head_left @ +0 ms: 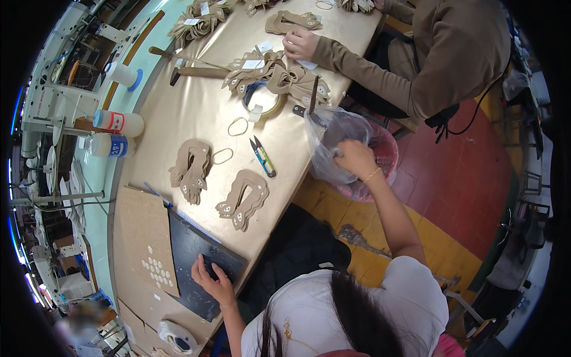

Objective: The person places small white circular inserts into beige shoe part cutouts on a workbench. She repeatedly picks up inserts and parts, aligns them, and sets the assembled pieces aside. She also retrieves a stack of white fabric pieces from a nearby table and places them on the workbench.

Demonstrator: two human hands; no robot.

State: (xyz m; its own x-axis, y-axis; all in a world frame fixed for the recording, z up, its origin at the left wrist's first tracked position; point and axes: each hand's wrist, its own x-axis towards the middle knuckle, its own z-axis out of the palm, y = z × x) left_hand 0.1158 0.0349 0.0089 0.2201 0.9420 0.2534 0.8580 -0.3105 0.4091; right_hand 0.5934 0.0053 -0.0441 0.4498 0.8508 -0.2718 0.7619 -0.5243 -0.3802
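Observation:
My left hand (pixel 214 283) rests on a dark flat board (pixel 196 244) near the table's front edge, fingers spread and holding nothing. Out to the right, my right hand (pixel 357 159) reaches into the mouth of a clear plastic bag (pixel 327 134). Its fingers are curled together at the bag's inside; what they pinch is partly hidden. The bag hangs at the table edge and lines a pink basket (pixel 389 154). Beside the dark board lies a brown board (pixel 140 220) with rows of small white ovals. Two stacks of tan cut pieces, one left (pixel 191 169) and one right (pixel 242 199), lie beyond it.
Thread snips (pixel 262 157), rubber bands (pixel 238 126), a tape roll (pixel 270 107) and a hammer (pixel 202 72) lie on the table (pixel 154 119). Bundles of tan pieces (pixel 256 74) sit farther off. Two bottles (pixel 119 123) stand left. A co-worker in a brown sleeve (pixel 363 68) handles pieces.

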